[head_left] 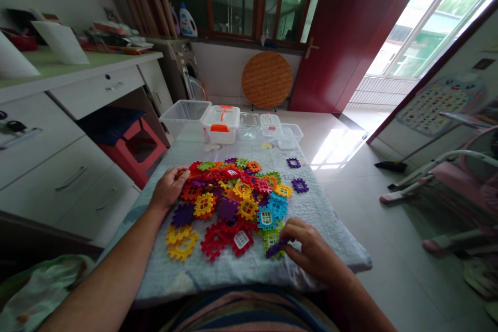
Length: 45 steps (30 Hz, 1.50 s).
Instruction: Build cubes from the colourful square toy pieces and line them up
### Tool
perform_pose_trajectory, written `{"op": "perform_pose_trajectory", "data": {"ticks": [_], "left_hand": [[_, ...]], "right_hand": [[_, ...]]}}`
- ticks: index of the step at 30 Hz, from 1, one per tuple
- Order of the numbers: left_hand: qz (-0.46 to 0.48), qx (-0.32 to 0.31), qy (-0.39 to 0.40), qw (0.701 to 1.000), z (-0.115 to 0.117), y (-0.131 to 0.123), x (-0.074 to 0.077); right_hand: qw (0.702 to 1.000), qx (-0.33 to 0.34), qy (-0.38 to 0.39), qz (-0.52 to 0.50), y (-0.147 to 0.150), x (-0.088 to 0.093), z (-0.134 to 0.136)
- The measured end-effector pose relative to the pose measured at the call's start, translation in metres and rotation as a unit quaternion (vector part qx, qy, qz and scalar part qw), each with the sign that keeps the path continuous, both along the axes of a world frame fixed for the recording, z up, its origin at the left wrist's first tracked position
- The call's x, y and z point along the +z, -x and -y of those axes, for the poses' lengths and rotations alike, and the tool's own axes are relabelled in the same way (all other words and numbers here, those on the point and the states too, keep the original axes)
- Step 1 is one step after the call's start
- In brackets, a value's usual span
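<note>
A heap of colourful plastic interlocking building tiles (233,192), square with toothed edges, lies in the middle of the cloth-covered table. At the left side of the heap, my left hand (170,188) is closed, with an orange-red edge of a tile showing between thumb and fingers. My right hand (309,246) pinches a purple tile (276,248), seen nearly edge-on, above a light green tile (271,237). Yellow tiles (182,245) overlap at the front left, and red tiles (213,241) sit front centre. Two purple frame tiles, one nearer (300,185) and one farther (293,163), lie apart on the right.
Along the table's far edge stand a large clear bin (185,119), a lidded box with orange clips (220,124) and smaller clear containers (270,123). A red stool (134,145) is at the left by the white drawers (83,176). A pink chair (447,174) stands at the right.
</note>
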<state>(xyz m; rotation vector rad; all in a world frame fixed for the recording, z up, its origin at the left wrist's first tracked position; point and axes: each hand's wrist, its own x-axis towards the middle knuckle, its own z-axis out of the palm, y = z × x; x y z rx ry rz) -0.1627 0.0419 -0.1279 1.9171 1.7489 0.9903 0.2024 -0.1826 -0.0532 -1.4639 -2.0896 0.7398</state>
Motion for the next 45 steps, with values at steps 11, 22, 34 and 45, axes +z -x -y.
{"op": "perform_pose_trajectory", "data": {"ticks": [11, 22, 34, 45], "left_hand": [[0.003, -0.002, 0.011, 1.0, 0.002, -0.002, 0.005], [0.01, -0.006, 0.004, 1.0, 0.002, -0.003, 0.007], [0.008, -0.021, -0.002, 1.0, -0.001, 0.001, 0.001], [0.012, -0.035, 0.008, 0.999, 0.0, 0.001, 0.002]], "right_hand": [[0.961, -0.23, -0.084, 0.128, -0.062, -0.035, -0.025], [0.955, -0.25, -0.055, 0.153, -0.063, -0.039, -0.042], [0.895, -0.387, -0.029, 0.218, -0.068, -0.044, -0.107], [0.891, -0.391, -0.039, 0.228, -0.068, -0.055, -0.109]]}}
